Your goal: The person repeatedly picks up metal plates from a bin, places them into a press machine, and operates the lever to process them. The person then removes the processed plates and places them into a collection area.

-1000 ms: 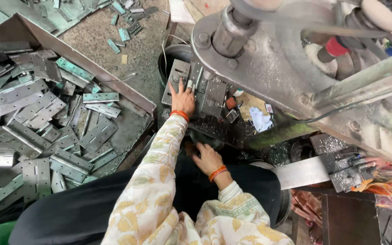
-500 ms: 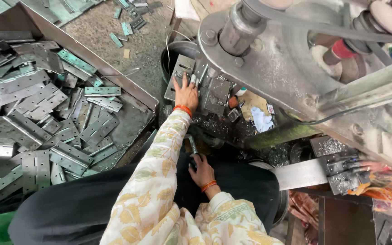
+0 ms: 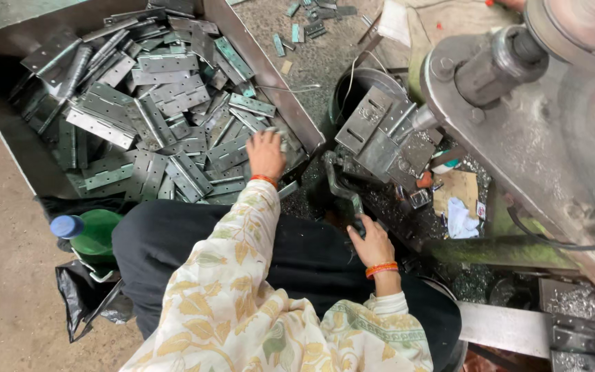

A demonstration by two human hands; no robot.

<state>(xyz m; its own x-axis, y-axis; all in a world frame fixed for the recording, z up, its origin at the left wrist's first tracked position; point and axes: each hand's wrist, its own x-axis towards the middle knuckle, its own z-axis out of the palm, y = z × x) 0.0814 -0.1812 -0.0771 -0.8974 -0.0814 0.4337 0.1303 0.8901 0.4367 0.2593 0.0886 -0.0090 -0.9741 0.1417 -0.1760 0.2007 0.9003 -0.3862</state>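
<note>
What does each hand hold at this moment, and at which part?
Right hand: grips the dark lever at its lower end. Left hand: rests on the metal hinge plates; a grasp cannot be told.

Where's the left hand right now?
In the head view, left of centre: the left hand rests on the hinge pile, at the metal tray near its right wall.

soft, even daylight — no hard shadows, only dim patches under the press and in the tray corner; sharp centre, slight wide-angle stretch at edges.
</note>
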